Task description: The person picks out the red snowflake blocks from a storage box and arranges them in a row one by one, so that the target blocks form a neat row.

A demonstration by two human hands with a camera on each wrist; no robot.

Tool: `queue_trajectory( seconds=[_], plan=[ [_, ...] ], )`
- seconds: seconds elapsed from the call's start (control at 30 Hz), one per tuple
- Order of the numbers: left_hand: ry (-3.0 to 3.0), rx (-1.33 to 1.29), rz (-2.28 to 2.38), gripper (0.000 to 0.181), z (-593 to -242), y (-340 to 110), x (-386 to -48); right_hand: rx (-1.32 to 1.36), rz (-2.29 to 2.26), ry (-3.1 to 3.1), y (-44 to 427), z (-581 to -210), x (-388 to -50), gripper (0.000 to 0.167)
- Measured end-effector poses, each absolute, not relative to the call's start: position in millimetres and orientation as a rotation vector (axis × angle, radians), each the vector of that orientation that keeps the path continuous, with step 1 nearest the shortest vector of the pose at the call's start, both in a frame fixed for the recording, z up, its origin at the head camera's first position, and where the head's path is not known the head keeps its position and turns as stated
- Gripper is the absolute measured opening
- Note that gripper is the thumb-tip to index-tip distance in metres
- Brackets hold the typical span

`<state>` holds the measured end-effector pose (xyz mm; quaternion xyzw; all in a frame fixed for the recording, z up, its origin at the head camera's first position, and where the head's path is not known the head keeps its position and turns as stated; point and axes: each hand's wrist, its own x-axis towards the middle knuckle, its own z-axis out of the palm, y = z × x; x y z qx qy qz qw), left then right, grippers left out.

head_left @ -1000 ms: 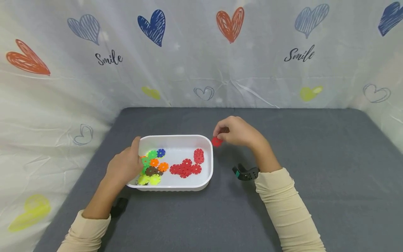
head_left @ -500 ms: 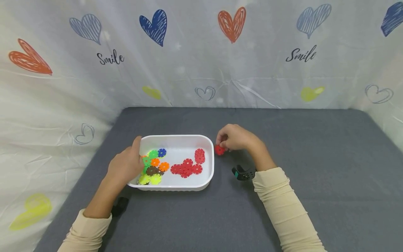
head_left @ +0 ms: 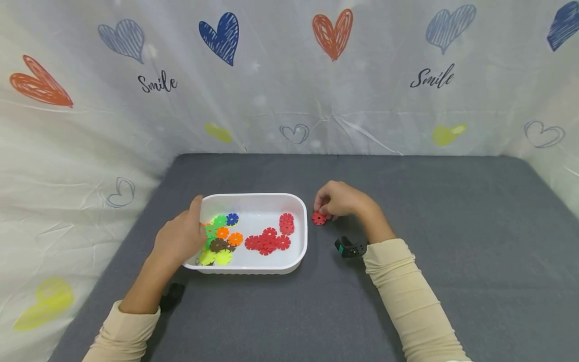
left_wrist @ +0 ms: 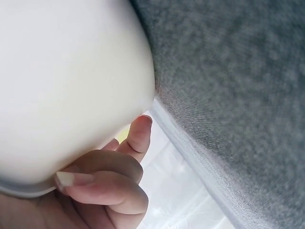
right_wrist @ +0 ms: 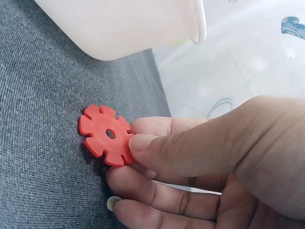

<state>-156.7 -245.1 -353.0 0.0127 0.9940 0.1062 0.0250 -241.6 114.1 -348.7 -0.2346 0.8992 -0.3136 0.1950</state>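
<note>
My right hand (head_left: 341, 200) pinches a red notched plastic disc (right_wrist: 102, 133) between thumb and fingers, low over the table just right of the white tub (head_left: 300, 251). In the right wrist view the disc is tilted and has a small centre hole; I cannot tell if it touches the cloth. My left hand (head_left: 180, 236) grips the tub's left end, its fingers (left_wrist: 107, 188) curled under the rim against the outer wall. Inside the tub, several red discs (head_left: 267, 242) lie at the right, while green, orange, brown, blue and yellow ones (head_left: 223, 257) gather at the left, partly hidden by my left hand.
A dark grey cloth (head_left: 443, 241) covers the table. Behind it hangs a white curtain (head_left: 271, 90) printed with hearts and "Smile". A black band (head_left: 350, 247) sits at my right wrist, and another dark wrist device (head_left: 172, 296) is by my left wrist.
My right hand has come down toward the table and slightly nearer me with the red disc, shifting a little right. The left hand and the tub have stayed in place.
</note>
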Motion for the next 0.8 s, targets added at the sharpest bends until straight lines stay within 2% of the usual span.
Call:
queue_trajectory(
  seconds=[0.2,0.47,0.67,0.8],
  plan=[
    [3.080,0.046,0.333,0.064,-353,-246,-156,-0.617,-0.860,2.517,114,-347,-242,0.008],
    [3.113,0.093,0.330,0.060,-353,-248,-155,-0.735,-0.767,2.768,112,-330,-235,0.017],
    [3.113,0.100,0.333,0.060,-354,-249,-155,-0.814,-0.746,3.037,80,-318,-215,0.014],
    [3.111,0.096,0.346,0.060,-355,-248,-155,-0.979,-0.658,3.170,54,-323,-203,0.014]
  ],
)
